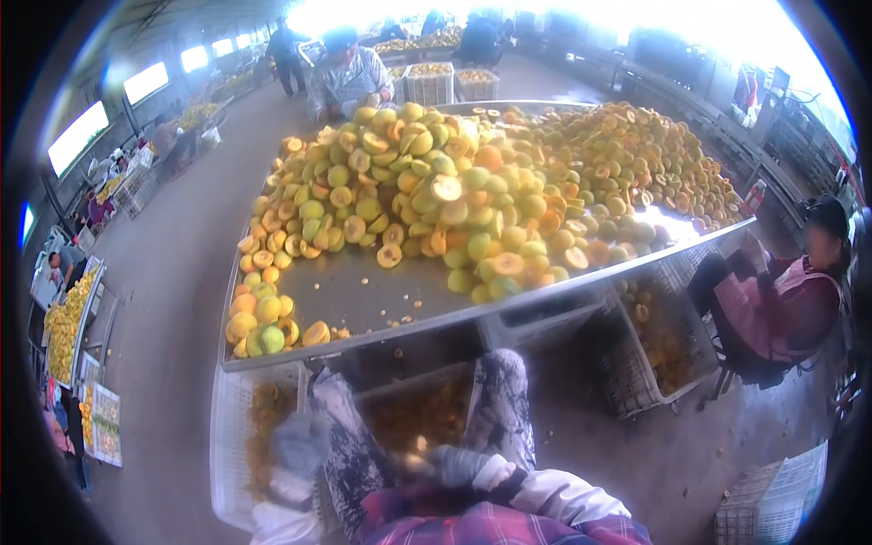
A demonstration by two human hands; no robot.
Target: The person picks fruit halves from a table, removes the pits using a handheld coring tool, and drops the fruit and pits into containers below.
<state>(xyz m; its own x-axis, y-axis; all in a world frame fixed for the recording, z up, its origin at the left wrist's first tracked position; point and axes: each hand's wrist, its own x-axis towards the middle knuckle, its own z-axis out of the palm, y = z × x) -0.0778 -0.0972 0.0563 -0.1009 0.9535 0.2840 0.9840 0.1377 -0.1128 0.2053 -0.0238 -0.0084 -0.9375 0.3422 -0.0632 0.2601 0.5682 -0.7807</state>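
Note:
My left hand, in a grey glove and smeared by motion, is over the white crate at my left, which holds fruit pieces. My right hand, also gloved in grey, is low between my knees with its fingers curled. A blurred yellowish thing shows at its fingertips; I cannot tell what it is. Behind that hand, more fruit pieces lie in a crate between my legs. On the metal table in front of me are a large heap of halved yellow-green peaches and a smaller cluster at the near left corner.
A person in pink sits at the right, beside a crate of fruit. Across the table another person bends over the heap. Stacked white crates stand at the lower right. Another fruit-laden table is at far left.

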